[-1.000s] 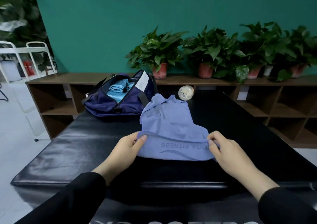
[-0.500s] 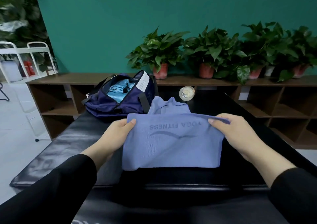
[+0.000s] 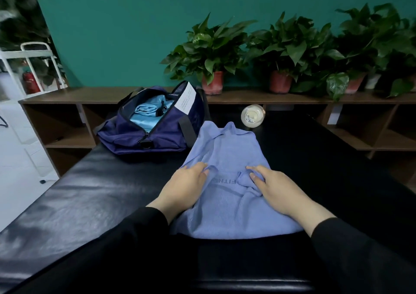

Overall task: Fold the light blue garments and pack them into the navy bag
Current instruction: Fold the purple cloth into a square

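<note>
Left hand (image 3: pixel 185 189): fingers nearly straight, lying palm-down on the left side of the light blue garment (image 3: pixel 227 181), fingertips at a small fold; nothing gripped. Right hand (image 3: pixel 278 190): fingers extended and slightly spread, pressing flat on the garment's right side beside the partly visible printed lettering. The garment lies on the black padded table (image 3: pixel 90 194), its far edge touching the navy bag (image 3: pixel 146 133). The bag is unzipped and contains lighter blue folded fabric (image 3: pixel 146 113). A white label (image 3: pixel 185 101) shows at the bag's opening. A clear bottle (image 3: pixel 252 115) lies just beyond the garment.
</note>
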